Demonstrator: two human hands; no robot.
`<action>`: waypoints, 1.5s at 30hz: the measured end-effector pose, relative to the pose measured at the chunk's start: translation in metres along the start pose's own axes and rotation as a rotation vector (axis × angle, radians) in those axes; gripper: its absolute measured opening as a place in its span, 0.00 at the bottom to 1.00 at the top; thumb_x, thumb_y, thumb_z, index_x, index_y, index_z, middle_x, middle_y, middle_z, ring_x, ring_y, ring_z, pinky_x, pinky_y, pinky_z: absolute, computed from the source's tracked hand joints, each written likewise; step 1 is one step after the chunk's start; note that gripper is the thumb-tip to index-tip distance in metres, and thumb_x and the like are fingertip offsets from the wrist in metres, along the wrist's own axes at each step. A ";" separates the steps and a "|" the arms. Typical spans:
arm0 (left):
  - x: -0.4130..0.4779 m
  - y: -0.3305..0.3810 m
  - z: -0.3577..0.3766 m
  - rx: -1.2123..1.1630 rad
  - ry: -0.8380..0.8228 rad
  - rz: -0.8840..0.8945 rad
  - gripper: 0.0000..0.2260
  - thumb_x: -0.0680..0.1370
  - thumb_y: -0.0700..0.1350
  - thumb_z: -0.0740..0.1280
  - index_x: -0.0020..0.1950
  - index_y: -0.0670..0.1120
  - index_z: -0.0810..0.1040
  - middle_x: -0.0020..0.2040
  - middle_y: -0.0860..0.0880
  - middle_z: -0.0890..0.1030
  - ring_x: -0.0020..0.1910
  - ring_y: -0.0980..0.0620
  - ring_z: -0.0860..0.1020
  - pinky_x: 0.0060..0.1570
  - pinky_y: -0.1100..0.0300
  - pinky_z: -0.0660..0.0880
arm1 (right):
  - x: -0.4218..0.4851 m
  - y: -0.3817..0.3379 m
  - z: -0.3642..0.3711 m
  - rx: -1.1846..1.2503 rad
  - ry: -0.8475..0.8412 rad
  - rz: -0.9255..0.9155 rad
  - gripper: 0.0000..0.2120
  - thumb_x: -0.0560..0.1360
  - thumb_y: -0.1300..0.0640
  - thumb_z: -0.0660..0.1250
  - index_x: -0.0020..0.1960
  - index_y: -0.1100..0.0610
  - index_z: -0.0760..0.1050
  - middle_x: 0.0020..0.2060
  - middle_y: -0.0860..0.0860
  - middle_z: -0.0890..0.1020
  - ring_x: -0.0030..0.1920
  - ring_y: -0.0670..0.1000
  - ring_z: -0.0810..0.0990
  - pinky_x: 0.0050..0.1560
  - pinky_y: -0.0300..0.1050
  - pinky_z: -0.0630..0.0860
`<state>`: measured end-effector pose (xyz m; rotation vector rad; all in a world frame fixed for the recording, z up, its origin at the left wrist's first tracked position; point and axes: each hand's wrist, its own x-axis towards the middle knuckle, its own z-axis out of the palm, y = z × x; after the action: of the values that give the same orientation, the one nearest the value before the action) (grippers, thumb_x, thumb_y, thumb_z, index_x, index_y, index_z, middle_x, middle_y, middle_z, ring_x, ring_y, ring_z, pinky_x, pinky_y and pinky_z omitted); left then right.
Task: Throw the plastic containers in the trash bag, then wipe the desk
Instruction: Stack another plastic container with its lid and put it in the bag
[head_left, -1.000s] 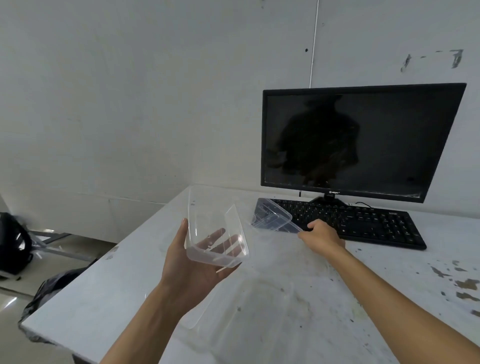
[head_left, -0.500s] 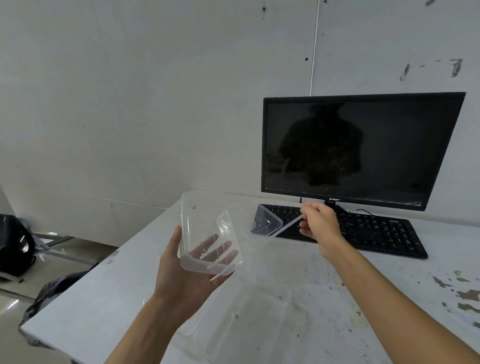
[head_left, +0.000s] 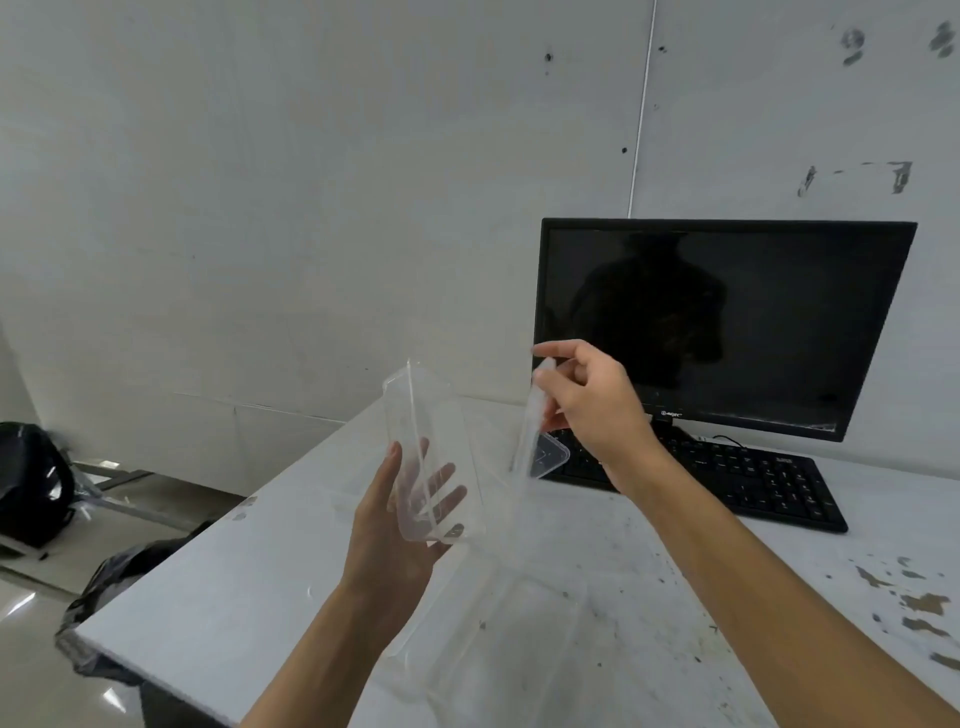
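Right hand (head_left: 587, 400) has lifted the container (head_left: 540, 457) it's pinching off the desk (head_left: 234, 597) so it hangs long-side down, while left hand (head_left: 387, 540) grips another tub (head_left: 436, 441) standing nearly upright.

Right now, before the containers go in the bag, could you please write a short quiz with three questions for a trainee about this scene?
1. True or false: the right hand is empty.
2. What does the left hand hold? A a cloth; B a clear container; C a cup.
3. Fill in: the black trash bag lies beside the desk's ____ edge.
Key: 1 false, it pinches a second container; 2 B; 3 left.
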<state>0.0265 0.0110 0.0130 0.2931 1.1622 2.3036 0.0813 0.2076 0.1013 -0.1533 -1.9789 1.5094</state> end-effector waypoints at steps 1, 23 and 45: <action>-0.002 0.000 0.001 -0.001 -0.011 -0.004 0.32 0.70 0.65 0.64 0.72 0.56 0.74 0.68 0.44 0.78 0.68 0.41 0.76 0.70 0.35 0.65 | -0.004 -0.007 0.008 0.011 -0.045 -0.002 0.11 0.79 0.60 0.66 0.60 0.53 0.77 0.37 0.54 0.79 0.33 0.46 0.80 0.35 0.42 0.82; -0.054 -0.004 -0.017 -0.138 -0.316 -0.186 0.43 0.58 0.55 0.83 0.72 0.56 0.73 0.69 0.37 0.77 0.65 0.29 0.76 0.64 0.26 0.68 | -0.037 -0.050 0.108 -0.105 -0.220 0.089 0.12 0.76 0.57 0.70 0.59 0.55 0.77 0.38 0.53 0.80 0.32 0.46 0.81 0.31 0.39 0.79; -0.052 0.026 -0.030 0.160 0.096 0.050 0.18 0.79 0.52 0.65 0.65 0.44 0.78 0.59 0.42 0.84 0.57 0.42 0.84 0.52 0.47 0.81 | -0.077 0.016 0.085 0.053 -0.109 0.362 0.15 0.81 0.49 0.61 0.67 0.44 0.71 0.55 0.49 0.81 0.48 0.55 0.86 0.49 0.56 0.83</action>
<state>0.0473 -0.0505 0.0182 0.2757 1.4058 2.2936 0.0910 0.1080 0.0437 -0.4349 -2.0748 1.8287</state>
